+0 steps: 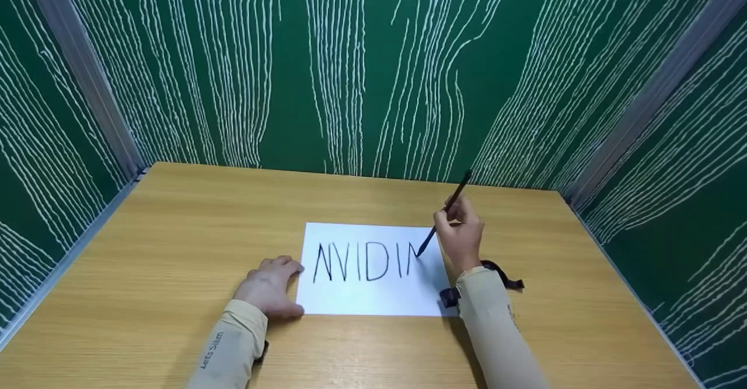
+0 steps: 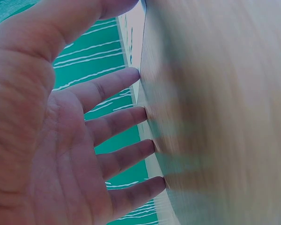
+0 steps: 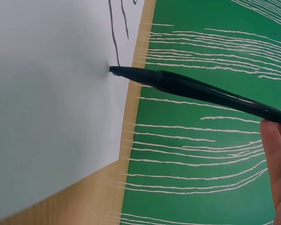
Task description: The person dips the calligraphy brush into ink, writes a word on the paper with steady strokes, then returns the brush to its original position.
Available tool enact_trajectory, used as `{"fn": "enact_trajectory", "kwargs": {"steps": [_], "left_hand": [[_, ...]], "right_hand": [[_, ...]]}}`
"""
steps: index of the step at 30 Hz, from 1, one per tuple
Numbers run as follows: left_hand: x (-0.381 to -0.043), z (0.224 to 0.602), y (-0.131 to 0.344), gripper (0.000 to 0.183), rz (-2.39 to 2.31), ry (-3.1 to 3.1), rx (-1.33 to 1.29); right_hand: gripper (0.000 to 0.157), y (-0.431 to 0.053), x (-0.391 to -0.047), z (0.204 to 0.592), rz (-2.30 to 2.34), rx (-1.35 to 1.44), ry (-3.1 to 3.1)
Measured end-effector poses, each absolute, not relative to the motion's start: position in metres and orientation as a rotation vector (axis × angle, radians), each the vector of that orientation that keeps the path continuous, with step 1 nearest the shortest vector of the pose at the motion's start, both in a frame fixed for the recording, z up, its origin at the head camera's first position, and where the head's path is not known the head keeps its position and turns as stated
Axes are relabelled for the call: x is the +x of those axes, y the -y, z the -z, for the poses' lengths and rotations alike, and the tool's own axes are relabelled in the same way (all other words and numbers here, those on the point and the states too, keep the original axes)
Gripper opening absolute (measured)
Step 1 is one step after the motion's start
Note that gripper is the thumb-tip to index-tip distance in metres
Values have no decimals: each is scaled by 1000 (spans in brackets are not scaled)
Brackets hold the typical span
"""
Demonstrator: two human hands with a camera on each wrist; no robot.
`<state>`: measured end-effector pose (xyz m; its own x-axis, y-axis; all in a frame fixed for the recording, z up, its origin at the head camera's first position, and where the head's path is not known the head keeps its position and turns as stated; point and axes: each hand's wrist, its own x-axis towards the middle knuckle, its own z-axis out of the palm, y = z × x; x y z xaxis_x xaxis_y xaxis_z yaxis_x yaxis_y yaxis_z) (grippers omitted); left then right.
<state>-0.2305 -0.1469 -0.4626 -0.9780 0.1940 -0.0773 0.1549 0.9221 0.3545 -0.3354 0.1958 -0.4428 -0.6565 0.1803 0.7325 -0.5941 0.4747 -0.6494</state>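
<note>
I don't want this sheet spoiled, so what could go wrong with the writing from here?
The left hand seems to steady the paper only along its left edge, so it might shift under the pen. The last black strokes lie near the right edge, so anything added beyond them could be cramped or run off. The dark piece beside the right sleeve overlaps the paper's lower right corner in the head view and might catch it.

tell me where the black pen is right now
In the head view, the black pen is right of centre, held in the right hand, with its tip at the right end of the lettering on the white paper.
</note>
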Motion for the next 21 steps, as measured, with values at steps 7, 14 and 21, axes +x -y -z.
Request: {"fn": "enact_trajectory", "kwargs": {"steps": [7,14,21], "left_hand": [[-231,463,146,77,-535,-2953,243],[-230,462,146,78,-541,-2952,234],[-231,463,145,78,-545,-2944,224]], "right_hand": [[8,-194,-330,437,-1259,338,1937],[8,-185,-315,423,-1256,321,1934],[12,-184,-313,420,-1273,306,1938]]}}
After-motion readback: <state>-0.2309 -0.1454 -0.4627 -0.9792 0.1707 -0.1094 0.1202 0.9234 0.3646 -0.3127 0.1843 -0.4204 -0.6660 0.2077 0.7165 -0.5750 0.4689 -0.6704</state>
